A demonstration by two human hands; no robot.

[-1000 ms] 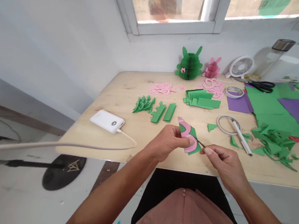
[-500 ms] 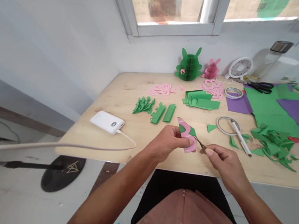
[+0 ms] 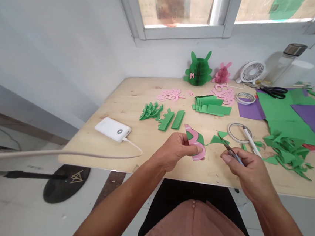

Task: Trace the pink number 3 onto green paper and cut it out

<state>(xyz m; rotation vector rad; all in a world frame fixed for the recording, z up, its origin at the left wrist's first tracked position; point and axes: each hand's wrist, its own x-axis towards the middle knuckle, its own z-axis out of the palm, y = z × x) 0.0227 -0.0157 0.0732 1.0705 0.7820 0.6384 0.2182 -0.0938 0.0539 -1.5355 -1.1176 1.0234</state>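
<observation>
Just over the table's front part, my left hand (image 3: 178, 151) pinches a pink paper cutout (image 3: 199, 151) with green paper (image 3: 199, 138) against it. My right hand (image 3: 248, 169) is closed around small scissors (image 3: 230, 151), whose blades point up and left, apart from the paper. Below the blade tips lies a cut green scrap (image 3: 216, 139), close to a second small green piece. A white pen (image 3: 251, 140) rests across a tape ring (image 3: 235, 132) beyond my right hand.
Folded green strips (image 3: 213, 105) and pink cutouts (image 3: 171, 94) lie farther back. Green scraps (image 3: 288, 153) pile up at right, near green and purple sheets (image 3: 280, 111). A white power bank (image 3: 112, 129) trails a cable at left. Paper figures (image 3: 198, 72), a fan (image 3: 251, 71) and a bottle (image 3: 286, 65) stand by the wall.
My right hand has drawn the scissors away from the paper, to the right. A green scrap has come off and now lies on the table. My left hand has barely shifted.
</observation>
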